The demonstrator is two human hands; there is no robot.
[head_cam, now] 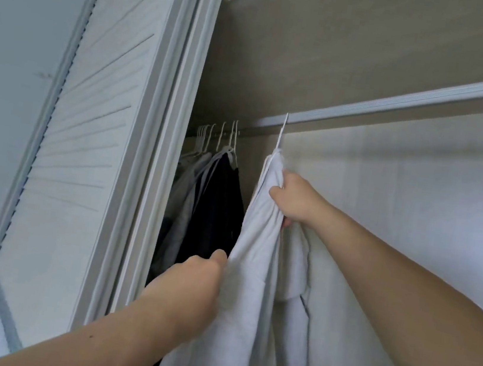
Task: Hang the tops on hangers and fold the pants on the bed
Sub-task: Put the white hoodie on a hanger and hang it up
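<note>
A pale grey top [254,277] hangs on a white hanger [281,132] whose hook sits on the closet rail [400,102]. My right hand [292,199] grips the top near its shoulder, just below the hook. My left hand [188,287] holds the front edge of the same top lower down, fingers hidden in the fabric. No pants or bed are in view.
Several white hangers [215,139] with a dark garment [218,207] and lighter clothes crowd the rail's left end. A white louvred closet door [86,130] stands at the left. A shelf [379,31] runs above the rail, and the closet's back wall is at right.
</note>
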